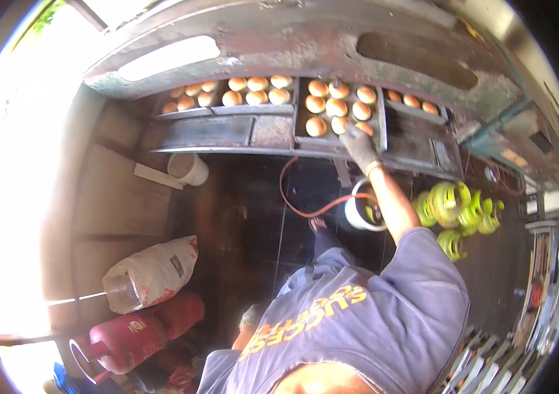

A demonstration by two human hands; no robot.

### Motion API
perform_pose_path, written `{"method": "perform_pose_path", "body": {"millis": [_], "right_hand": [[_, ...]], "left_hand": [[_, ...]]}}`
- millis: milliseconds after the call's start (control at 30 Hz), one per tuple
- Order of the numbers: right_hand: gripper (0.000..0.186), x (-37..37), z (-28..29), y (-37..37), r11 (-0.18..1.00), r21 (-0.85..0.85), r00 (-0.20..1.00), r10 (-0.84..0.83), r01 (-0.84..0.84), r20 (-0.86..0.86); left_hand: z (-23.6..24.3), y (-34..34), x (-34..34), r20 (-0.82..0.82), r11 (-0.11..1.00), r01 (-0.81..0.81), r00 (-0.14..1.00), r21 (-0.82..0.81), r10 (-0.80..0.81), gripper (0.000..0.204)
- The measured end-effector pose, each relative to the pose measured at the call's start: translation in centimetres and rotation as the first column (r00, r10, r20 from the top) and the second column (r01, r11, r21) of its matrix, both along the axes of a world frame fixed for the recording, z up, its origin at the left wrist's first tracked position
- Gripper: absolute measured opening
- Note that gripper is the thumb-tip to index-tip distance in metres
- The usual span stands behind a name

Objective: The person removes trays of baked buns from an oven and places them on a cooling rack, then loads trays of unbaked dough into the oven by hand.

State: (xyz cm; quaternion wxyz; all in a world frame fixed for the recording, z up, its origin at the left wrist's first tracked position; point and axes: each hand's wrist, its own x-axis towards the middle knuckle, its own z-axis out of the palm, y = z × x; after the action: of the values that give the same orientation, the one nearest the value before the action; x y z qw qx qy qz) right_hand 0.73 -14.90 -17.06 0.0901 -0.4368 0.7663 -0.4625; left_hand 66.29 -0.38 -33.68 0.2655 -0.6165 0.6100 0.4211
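1. L end of metal ledge (273,131): 2 trays (184,113) w/ golden buns (256,83), side by side twd back edge.
2. L hand (251,315): gloved, low nr shirt (384,315); can't tell if spread or closed.
3. Mid ledge: big tray (382,117) w/ rows of buns, out to front edge.
4. R hand (358,142): gloved, at big tray's front edge nr R corner; can't tell if pinching rim.
5. R end, twd back edge: small tray (417,114) w/ buns.

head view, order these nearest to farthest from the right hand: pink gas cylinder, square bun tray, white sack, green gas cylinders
1. Square bun tray, right at the right hand
2. Green gas cylinders, lower right
3. White sack, lower left
4. Pink gas cylinder, below the sack
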Motion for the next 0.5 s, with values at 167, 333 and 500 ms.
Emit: {"method": "perform_pose_path", "body": {"millis": [167,333,500], "right_hand": [[0.043,-6.1,16.9,-15.4,0.947,-0.320,0.944,-0.105,-0.001,-0.314],[0.029,-5.5,28.4,-27.6,0.823,-0.507,0.682,-0.220,-0.254,-0.698],[0.024,-10.1,27.4,-29.7,0.882,-0.424,0.621,-0.219,-0.203,-0.752]], "left_hand": [[6.4,-4.0,-6.5,0.073,0.983,-0.143,0.986,-0.115,0.152,0.059],[0.3,-6.4,-10.2,-0.096,0.630,-0.769,0.639,-0.109,0.763,0.060],[5.2,-11.0,-19.4,-0.270,0.847,-0.466,0.875,-0.254,0.401,0.045]]}}
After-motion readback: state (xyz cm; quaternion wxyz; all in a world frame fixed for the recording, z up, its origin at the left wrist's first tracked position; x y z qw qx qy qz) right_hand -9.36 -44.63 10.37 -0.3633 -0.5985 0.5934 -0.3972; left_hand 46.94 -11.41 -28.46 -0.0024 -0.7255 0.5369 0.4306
